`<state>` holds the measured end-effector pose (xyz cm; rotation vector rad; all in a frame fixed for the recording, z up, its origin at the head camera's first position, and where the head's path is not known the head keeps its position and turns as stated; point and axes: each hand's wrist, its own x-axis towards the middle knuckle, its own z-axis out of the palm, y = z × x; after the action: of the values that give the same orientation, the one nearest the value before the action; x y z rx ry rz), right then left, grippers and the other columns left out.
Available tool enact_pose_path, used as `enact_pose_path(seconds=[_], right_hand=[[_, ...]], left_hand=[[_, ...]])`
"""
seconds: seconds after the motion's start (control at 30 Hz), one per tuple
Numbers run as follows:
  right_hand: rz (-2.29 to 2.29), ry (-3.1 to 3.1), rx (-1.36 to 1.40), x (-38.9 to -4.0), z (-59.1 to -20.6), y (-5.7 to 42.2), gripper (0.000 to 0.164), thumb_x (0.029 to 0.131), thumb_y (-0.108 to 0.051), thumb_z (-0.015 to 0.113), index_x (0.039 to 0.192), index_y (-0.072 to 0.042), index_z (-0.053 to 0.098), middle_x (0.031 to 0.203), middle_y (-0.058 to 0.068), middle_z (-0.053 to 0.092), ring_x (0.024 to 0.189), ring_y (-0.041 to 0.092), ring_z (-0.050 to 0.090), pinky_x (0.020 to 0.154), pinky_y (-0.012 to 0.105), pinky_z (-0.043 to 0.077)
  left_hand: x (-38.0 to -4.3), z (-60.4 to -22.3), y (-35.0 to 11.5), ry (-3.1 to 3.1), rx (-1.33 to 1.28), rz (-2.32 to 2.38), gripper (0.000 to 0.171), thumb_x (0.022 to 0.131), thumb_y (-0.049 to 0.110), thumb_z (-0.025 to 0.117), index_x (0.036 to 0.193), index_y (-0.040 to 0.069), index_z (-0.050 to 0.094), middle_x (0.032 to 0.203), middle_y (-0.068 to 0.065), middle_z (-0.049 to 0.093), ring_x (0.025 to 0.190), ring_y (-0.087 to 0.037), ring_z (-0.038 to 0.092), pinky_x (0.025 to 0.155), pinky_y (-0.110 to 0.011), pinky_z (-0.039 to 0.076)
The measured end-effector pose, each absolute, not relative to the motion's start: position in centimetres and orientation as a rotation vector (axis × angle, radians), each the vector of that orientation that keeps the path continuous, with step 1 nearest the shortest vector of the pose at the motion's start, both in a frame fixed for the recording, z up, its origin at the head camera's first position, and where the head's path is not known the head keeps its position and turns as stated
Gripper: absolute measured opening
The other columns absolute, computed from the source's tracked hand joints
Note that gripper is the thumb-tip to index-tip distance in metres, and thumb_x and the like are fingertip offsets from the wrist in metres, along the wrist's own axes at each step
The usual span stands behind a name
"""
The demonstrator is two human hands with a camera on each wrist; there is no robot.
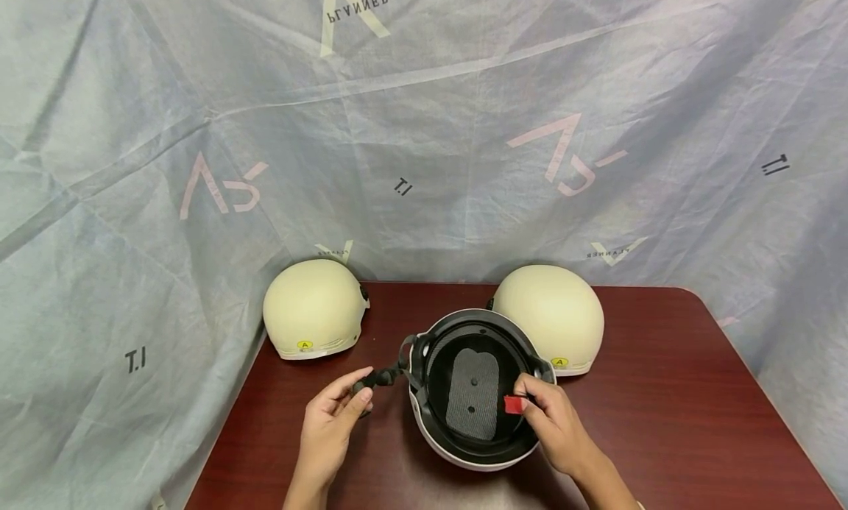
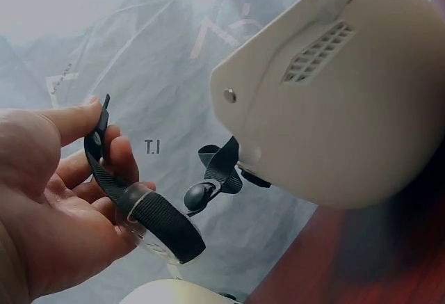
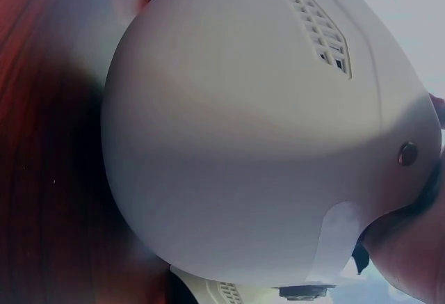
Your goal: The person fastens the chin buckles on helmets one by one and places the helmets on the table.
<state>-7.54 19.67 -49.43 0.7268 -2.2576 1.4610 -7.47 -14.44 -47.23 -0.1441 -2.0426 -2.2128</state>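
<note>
A cream helmet (image 1: pixel 457 457) lies upside down on the table, its black lining and grey mesh pad (image 1: pixel 473 392) facing up. My left hand (image 1: pixel 331 418), left of the helmet, pinches the end of its black chin strap (image 2: pixel 167 227) between thumb and fingers. The strap runs slack from there to the helmet's left side. Over the right rim, my right hand (image 1: pixel 555 427) pinches a red buckle piece (image 1: pixel 514 405) between thumb and forefinger. The helmet's shell (image 3: pixel 243 123) fills most of the right wrist view, hiding the right hand's fingertips.
Two more cream helmets stand dome up at the back of the dark red table (image 1: pixel 662 392): one on the left (image 1: pixel 314 307), one on the right (image 1: pixel 550 319) just behind the upturned helmet. A grey printed cloth (image 1: pixel 437 164) hangs behind the table.
</note>
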Motion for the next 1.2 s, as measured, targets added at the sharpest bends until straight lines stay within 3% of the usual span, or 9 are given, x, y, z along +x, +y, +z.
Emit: enact_pose_path(seconds=[0.2, 0.37, 0.47, 0.67, 0.8, 0.9, 1.0, 1.13, 1.2], right_hand=[[1.479, -2.243, 0.739, -7.5, -49.3, 19.6, 0.032, 0.076, 0.012, 0.052, 0.074, -0.02, 0.045, 0.065, -0.008, 0.041, 0.066, -0.009, 0.038, 0.055, 0.014, 0.035], [1.476, -2.211, 0.78, -7.4, -49.4, 19.6, 0.031, 0.076, 0.011, 0.053, 0.074, -0.019, 0.045, 0.066, -0.009, 0.041, 0.066, -0.009, 0.038, 0.056, 0.013, 0.035], [1.474, -2.194, 0.789, -7.4, -49.4, 19.5, 0.031, 0.076, 0.011, 0.054, 0.075, -0.019, 0.045, 0.067, -0.008, 0.04, 0.067, -0.009, 0.038, 0.056, 0.014, 0.035], [1.478, -2.186, 0.788, -7.4, -49.2, 19.5, 0.031, 0.076, 0.011, 0.054, 0.075, -0.018, 0.045, 0.067, -0.007, 0.04, 0.068, -0.009, 0.038, 0.056, 0.014, 0.035], [1.489, -2.192, 0.78, -7.4, -49.2, 19.5, 0.031, 0.075, 0.012, 0.053, 0.075, -0.018, 0.045, 0.067, -0.007, 0.042, 0.068, -0.008, 0.039, 0.056, 0.015, 0.036], [1.491, -2.212, 0.759, -7.4, -49.2, 19.5, 0.032, 0.076, 0.012, 0.053, 0.074, -0.019, 0.045, 0.066, -0.006, 0.043, 0.068, -0.008, 0.039, 0.056, 0.016, 0.036], [1.49, -2.247, 0.727, -7.4, -49.2, 19.5, 0.033, 0.078, 0.012, 0.054, 0.074, -0.02, 0.045, 0.066, -0.006, 0.043, 0.067, -0.009, 0.039, 0.055, 0.016, 0.036], [1.484, -2.277, 0.706, -7.4, -49.2, 19.5, 0.034, 0.079, 0.012, 0.055, 0.074, -0.021, 0.045, 0.065, -0.007, 0.042, 0.066, -0.008, 0.039, 0.055, 0.016, 0.036], [1.485, -2.274, 0.712, -7.4, -49.2, 19.5, 0.034, 0.078, 0.012, 0.055, 0.074, -0.02, 0.045, 0.066, -0.007, 0.043, 0.066, -0.008, 0.039, 0.055, 0.016, 0.036]], left_hand=[[-7.7, -47.8, -14.1, -2.039, -0.171, -2.193, 0.024, 0.104, -0.001, 0.06, 0.123, -0.015, 0.063, 0.084, 0.004, 0.069, 0.074, -0.005, 0.067, 0.071, -0.022, 0.061], [-7.7, -48.2, -13.9, -2.047, -0.196, -2.183, 0.021, 0.105, -0.002, 0.057, 0.122, -0.014, 0.062, 0.081, 0.004, 0.065, 0.067, -0.004, 0.059, 0.063, -0.02, 0.054], [-7.7, -48.0, -13.6, -2.081, -0.153, -2.182, 0.024, 0.106, 0.002, 0.058, 0.123, -0.012, 0.066, 0.082, 0.006, 0.065, 0.071, -0.003, 0.058, 0.065, -0.018, 0.052], [-7.7, -47.2, -12.9, -2.133, -0.044, -2.209, 0.029, 0.107, 0.006, 0.055, 0.125, -0.012, 0.069, 0.105, 0.004, 0.077, 0.083, -0.003, 0.063, 0.078, -0.019, 0.056], [-7.9, -47.2, -12.4, -2.166, -0.084, -2.166, 0.027, 0.104, 0.002, 0.061, 0.128, -0.008, 0.069, 0.104, 0.002, 0.076, 0.086, -0.004, 0.067, 0.077, -0.019, 0.055], [-8.0, -47.4, -11.9, -2.181, -0.127, -2.118, 0.029, 0.099, 0.001, 0.069, 0.127, -0.004, 0.069, 0.106, -0.006, 0.076, 0.091, -0.003, 0.07, 0.08, -0.018, 0.056], [-7.9, -47.5, -11.6, -2.194, -0.163, -2.072, 0.03, 0.097, 0.001, 0.072, 0.127, -0.003, 0.07, 0.12, -0.017, 0.075, 0.101, -0.002, 0.071, 0.087, -0.016, 0.056], [-7.9, -47.5, -11.5, -2.252, -0.212, -1.966, 0.023, 0.103, 0.007, 0.066, 0.124, 0.002, 0.074, 0.107, -0.011, 0.076, 0.099, -0.001, 0.068, 0.088, -0.015, 0.053], [-7.9, -47.6, -11.5, -2.274, -0.255, -1.922, 0.022, 0.108, 0.011, 0.057, 0.117, 0.005, 0.077, 0.09, -0.009, 0.072, 0.084, 0.0, 0.062, 0.077, -0.017, 0.051]])
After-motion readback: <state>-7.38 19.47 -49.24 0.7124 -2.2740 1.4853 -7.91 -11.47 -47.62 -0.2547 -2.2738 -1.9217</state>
